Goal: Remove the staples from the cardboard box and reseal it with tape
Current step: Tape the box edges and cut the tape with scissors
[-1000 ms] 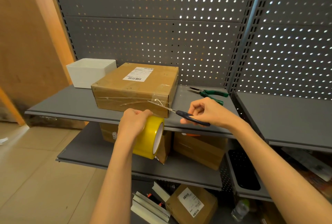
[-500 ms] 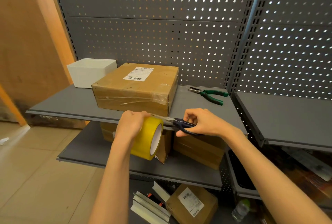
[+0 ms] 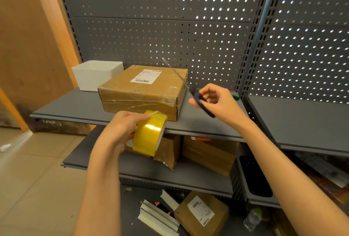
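A cardboard box with a white shipping label sits on the grey upper shelf, clear tape running across its front and right corner. My left hand grips a yellow tape roll just in front of the shelf edge, below the box. My right hand holds dark-handled scissors to the right of the box, blades pointing up and left, blurred by motion. The tape roll is apart from the box.
A white open bin stands behind the box on the left. A green plier handle shows behind my right hand. More cardboard boxes fill the lower shelf, another box and metal strips lie on the floor. Perforated panels back the shelves.
My right hand has lifted the scissors up and to the right, swinging the blades upward away from the tape. My left hand has kept the roll in front of the shelf.
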`<state>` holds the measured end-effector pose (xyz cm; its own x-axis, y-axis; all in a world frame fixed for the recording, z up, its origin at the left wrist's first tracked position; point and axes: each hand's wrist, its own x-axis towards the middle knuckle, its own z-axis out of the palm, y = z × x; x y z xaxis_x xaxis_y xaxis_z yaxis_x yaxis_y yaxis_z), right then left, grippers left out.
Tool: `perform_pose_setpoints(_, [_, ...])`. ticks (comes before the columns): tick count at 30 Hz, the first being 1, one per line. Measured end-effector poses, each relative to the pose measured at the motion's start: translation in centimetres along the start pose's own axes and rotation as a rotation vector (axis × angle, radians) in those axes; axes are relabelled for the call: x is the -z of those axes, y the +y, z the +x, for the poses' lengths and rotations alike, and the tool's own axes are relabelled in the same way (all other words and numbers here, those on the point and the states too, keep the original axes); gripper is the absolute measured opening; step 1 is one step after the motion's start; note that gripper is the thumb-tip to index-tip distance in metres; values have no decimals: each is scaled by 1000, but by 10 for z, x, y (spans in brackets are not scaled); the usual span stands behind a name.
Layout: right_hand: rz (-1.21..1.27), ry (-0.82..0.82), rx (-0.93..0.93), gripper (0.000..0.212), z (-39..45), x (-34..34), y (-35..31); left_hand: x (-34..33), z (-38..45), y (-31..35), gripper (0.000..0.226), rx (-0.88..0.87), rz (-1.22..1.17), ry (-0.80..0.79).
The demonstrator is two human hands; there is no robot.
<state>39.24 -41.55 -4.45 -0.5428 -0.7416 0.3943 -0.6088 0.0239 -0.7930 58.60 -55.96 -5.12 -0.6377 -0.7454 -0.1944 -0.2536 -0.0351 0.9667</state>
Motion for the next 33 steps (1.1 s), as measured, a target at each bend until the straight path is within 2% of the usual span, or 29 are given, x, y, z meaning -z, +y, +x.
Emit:
perform_pose_setpoints(3, [-122,159,-87,27,5,4,7,7,-2,-3,30,-4,-11,-27])
perform_pose_setpoints(8, [-455,161,-265,24,3,-2,29,8,-6,-4,6,-84,74,38])
perform_pose_setpoints(11, [-600,126,-310,25,-3,-10,35,7,-8,-2,13,-130,74,114])
perform_pose_setpoints(16, [-773,86,-336,23,-7,-19,38,6,-12,0,14,-171,85,127])
perform_pose_setpoints(25, [-851,13,-349,21,-7,-22,45,2,-16,-1,14,-257,174,194])
perform_pose_setpoints(29, [-818,-18,-342,32,-5,-17,44,0,-18,-2,11,-283,202,218])
perform_pose_setpoints(33, [-749,39,-218,32,-3,-10,36,3,-18,-2,4,-341,246,272])
